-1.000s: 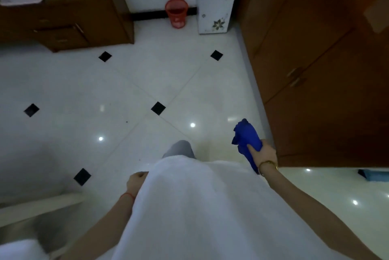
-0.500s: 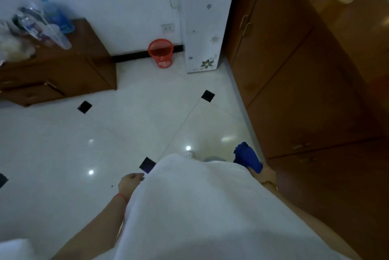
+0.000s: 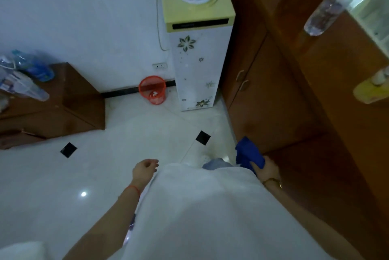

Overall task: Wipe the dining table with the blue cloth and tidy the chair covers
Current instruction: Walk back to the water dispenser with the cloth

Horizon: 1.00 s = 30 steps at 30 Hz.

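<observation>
Now my view has lifted: a second ago I was looking mostly at floor tiles, and the water dispenser (image 3: 197,49) showed only its foot, whereas its yellow top and white funnel are in plain sight at the far side of the room. The red wastebasket (image 3: 152,89) has slid from the far edge toward the middle of my view, so I judge I am walking across the floor (image 3: 63,175) and raising my head as I go.

My right hand (image 3: 266,170) stays clenched around the blue cloth (image 3: 248,153), which bunches out above my fist, close beside the wooden cabinet (image 3: 284,102) on the right. My left hand (image 3: 144,170) hangs empty on the near left, fingers loosely curled and slightly apart, touching nothing.

No dining table and no chair covers are in sight, only the low wooden sideboard (image 3: 63,108) at far left with bottles on it. So wiping has not begun from what I see here; I reckon I am carrying the cloth somewhere, and the table must lie outside this view.
</observation>
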### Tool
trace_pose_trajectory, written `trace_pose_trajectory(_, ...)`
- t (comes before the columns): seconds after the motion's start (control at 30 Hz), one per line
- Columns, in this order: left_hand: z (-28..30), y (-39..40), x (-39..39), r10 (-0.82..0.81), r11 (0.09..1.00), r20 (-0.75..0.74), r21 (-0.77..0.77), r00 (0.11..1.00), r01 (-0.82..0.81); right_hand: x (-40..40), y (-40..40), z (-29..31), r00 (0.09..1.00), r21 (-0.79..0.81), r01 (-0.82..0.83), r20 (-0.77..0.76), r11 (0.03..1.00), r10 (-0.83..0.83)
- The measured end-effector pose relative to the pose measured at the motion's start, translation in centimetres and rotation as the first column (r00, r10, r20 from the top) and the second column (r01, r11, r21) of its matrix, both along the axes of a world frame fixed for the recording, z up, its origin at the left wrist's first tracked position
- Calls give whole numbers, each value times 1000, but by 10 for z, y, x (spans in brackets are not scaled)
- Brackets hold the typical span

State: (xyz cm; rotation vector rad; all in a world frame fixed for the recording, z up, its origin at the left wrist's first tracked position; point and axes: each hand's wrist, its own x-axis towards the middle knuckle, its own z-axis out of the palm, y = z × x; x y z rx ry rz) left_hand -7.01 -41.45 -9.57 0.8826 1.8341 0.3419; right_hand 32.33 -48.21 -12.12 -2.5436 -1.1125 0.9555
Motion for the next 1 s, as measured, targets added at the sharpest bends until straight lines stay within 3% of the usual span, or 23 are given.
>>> trace_pose_trajectory(0.17,27,100,49,-60,984,-65,163,996,70,17,169,57,992,169,-123,29,978,120)
trace_pose_trajectory(0.3,56,197,69,-91,933,-134,335,987,132,9,291,97,948,315,-317,116,895,295)
trace_pose_trajectory(0.53,123,385,83,-104,677,-331,667,938,310,-22,474,184,829,562,-559,390,610,400)
trace_pose_trajectory(0.7,134,485,94,-197,570,-458,666,867,481,-42,585,209,723,512,-688,551,514,418)
trace_pose_trajectory(0.83,122,526,108,-292,548,-542,580,788,602,-43,636,188,642,335,-759,533,558,552)
trace_pose_trajectory(1.0,106,537,116,-345,559,-624,463,701,688,-38,648,152,646,281,-745,527,604,552)
